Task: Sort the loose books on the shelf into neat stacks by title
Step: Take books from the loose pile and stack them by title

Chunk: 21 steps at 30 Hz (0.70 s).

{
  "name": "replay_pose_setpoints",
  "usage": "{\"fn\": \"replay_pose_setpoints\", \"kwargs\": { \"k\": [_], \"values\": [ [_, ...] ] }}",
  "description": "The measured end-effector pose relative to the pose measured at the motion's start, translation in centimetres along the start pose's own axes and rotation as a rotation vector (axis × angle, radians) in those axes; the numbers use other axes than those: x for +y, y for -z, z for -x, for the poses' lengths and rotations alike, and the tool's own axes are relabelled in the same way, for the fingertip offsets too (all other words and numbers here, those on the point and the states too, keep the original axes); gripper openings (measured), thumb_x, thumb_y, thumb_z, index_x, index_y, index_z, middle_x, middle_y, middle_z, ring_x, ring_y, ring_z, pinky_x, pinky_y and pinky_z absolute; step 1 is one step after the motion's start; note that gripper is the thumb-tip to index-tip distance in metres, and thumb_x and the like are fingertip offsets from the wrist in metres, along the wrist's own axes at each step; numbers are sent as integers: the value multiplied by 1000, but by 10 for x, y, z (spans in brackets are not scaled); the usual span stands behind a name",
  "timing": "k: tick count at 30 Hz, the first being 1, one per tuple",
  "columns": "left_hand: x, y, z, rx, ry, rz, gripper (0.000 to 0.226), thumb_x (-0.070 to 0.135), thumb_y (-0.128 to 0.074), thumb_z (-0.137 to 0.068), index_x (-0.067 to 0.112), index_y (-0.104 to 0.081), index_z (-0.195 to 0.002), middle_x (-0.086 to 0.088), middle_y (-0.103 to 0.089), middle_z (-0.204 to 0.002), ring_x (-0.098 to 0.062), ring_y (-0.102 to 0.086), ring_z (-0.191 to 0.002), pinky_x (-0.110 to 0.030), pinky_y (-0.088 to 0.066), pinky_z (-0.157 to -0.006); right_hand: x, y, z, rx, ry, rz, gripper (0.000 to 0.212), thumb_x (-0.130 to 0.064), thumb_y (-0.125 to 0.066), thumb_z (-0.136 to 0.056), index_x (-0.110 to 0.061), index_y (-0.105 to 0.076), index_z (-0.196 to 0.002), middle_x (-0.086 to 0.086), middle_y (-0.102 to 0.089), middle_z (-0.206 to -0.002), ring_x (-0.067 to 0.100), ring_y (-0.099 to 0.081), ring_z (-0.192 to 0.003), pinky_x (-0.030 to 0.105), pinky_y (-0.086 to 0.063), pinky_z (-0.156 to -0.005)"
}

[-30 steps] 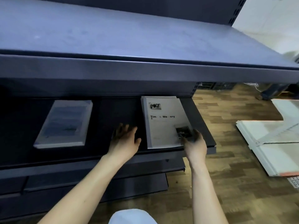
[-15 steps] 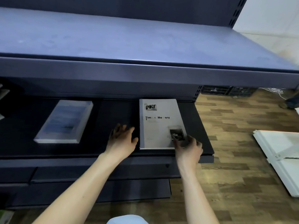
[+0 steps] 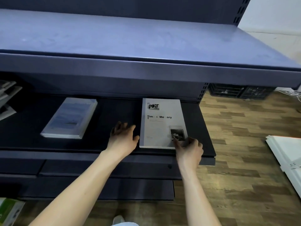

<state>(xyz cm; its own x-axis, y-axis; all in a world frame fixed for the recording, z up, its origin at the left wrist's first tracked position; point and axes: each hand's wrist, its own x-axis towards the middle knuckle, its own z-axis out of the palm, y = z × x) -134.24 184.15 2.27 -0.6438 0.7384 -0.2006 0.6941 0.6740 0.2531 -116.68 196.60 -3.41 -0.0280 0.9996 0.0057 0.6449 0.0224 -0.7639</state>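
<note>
A white book titled "Time & Memory" (image 3: 160, 124) lies flat on the right part of the dark middle shelf (image 3: 114, 111). My right hand (image 3: 189, 149) is at its near right corner, thumb and fingers on the cover and edge. My left hand (image 3: 123, 136) rests flat on the shelf just left of the book, thumb against its spine side. A stack of blue-grey books (image 3: 70, 119) lies further left on the same shelf.
More loose books (image 3: 6, 98) sit at the far left edge of the shelf. A wide upper shelf (image 3: 130, 38) overhangs. Lower shelves (image 3: 97, 186) sit below, with a green item (image 3: 9, 211) at bottom left. White panels (image 3: 286, 157) lie on the wooden floor to the right.
The white book has been turned from a slight tilt to square with the shelf edge. My hands stayed at its two sides. The camera view shifted a little leftward.
</note>
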Motion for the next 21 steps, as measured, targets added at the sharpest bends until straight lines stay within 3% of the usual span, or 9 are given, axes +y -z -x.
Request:
{"fn": "replay_pose_setpoints", "kwargs": {
  "k": [5,8,11,15,18,21],
  "values": [
    [-6,1,11,12,5,-11,57,47,-40,-100,27,-26,-151,-4,-22,-159,-29,-9,-149,-45,-18,-120,-1,2,-1,4,14,111,68,-51,-81,-75,3,-60,-112,25,-55,-122,43,-48,-115,46,-40,-93],
    [-15,3,17,27,14,-14,58,47,-40,-100,27,-26,-152,-5,-22,-159,-29,-10,-148,-44,-18,-120,-7,3,4,38,52,163,75,-47,-81,-76,5,-54,-122,29,-44,-138,46,-41,-123,50,-37,-99],
    [-26,9,22,69,16,-18,58,47,-40,-99,27,-26,-152,-6,-23,-159,-30,-13,-148,-44,-19,-119,-22,-3,13,40,183,132,70,-41,-79,-79,-2,-53,-131,25,-41,-145,46,-38,-129,54,-36,-101],
    [-50,21,31,121,41,-28,58,47,-41,-99,27,-27,-152,-8,-27,-157,-31,-21,-145,-46,-28,-115,-57,-21,38,-181,354,109,59,-47,-66,-89,-17,-55,-138,13,-43,-149,38,-31,-139,51,-28,-112],
    [-79,30,44,202,39,-49,57,45,-44,-98,24,-34,-149,-8,-37,-151,-32,-34,-137,-44,-33,-110,-82,-38,65,-323,456,155,59,-54,-54,-94,-27,-47,-146,7,-33,-159,30,-19,-150,48,-15,-120],
    [-109,38,62,275,67,-32,53,42,-49,-96,22,-42,-145,-10,-43,-146,-33,-35,-136,-45,-31,-111,-103,-55,96,-449,543,202,58,-57,-45,-97,-33,-41,-150,2,-22,-164,23,-7,-154,47,-3,-123]
  ]
}}
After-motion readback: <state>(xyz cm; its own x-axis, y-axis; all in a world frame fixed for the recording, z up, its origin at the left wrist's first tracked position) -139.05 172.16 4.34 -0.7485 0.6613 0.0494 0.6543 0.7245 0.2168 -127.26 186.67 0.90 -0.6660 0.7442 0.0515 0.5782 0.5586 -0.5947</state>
